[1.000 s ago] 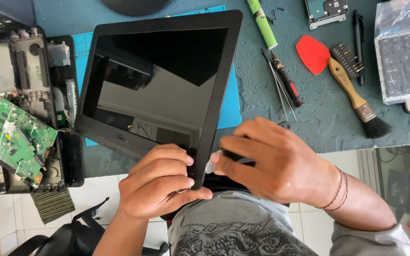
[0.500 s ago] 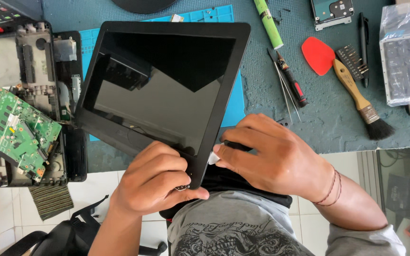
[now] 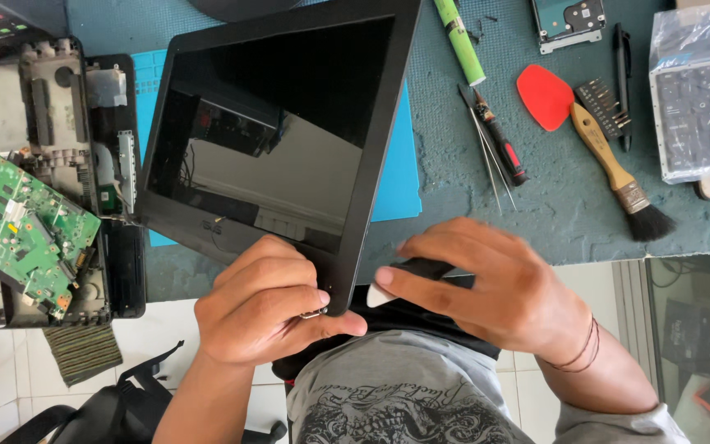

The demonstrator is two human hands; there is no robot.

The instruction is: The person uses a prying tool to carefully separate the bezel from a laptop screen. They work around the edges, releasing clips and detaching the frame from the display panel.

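The screen panel [image 3: 281, 131] has tilted further upright; the left hand [image 3: 265, 308] still pinches its corner, while the right hand [image 3: 495, 284] closes around a black-and-white pry tool [image 3: 408, 279] there.

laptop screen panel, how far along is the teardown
Done: the laptop base lies opened, its green circuit board lifted out. In hand: the left hand grips the screen panel by its corner while the right hand brings a small dark tool to its edge. Left: the frame looks fully on.
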